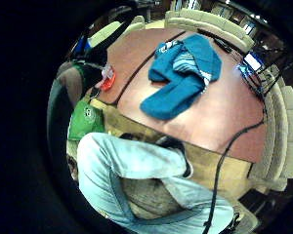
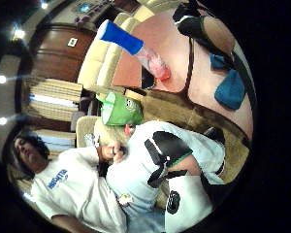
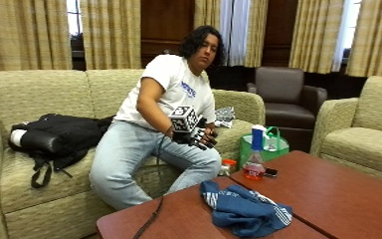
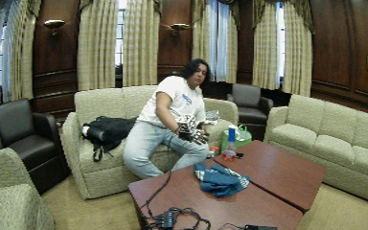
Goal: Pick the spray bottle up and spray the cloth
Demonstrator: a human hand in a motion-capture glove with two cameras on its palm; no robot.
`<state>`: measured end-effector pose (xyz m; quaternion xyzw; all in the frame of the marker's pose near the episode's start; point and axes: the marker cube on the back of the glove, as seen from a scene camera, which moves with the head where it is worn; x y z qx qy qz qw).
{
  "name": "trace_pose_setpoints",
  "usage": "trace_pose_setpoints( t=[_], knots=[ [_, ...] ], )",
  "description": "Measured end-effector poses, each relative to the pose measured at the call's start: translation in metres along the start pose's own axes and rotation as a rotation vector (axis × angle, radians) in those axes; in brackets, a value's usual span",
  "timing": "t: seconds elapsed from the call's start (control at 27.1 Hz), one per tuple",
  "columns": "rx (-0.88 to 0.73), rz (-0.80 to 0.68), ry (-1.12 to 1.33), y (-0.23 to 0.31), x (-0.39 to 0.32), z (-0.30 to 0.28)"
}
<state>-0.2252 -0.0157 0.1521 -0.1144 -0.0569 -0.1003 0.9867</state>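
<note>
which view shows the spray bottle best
The outside view: the spray bottle stands upright on the table, blue top to reddish base. The thumb side palm view shows its full length, tilted. The wide outside view shows it small; the little finger side view shows only its reddish base.

My outside view sits low across the table (image 3: 350, 194), facing the person on the sofa (image 3: 39, 99), fairly near. My wide outside view looks the same way from farther back and higher. Both palm views ride the gloved right hand (image 3: 194, 134), held above the lap, well short of the table; each shares the blue cloth (image 1: 183, 78) with both outside cameras.
</note>
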Motion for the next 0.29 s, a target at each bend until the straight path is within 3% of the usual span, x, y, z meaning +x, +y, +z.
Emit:
trace_pose_setpoints(
  t=[0.29],
  knots=[
    [-0.016,-0.084,0.050,0.025,0.014,-0.030]
  ],
)
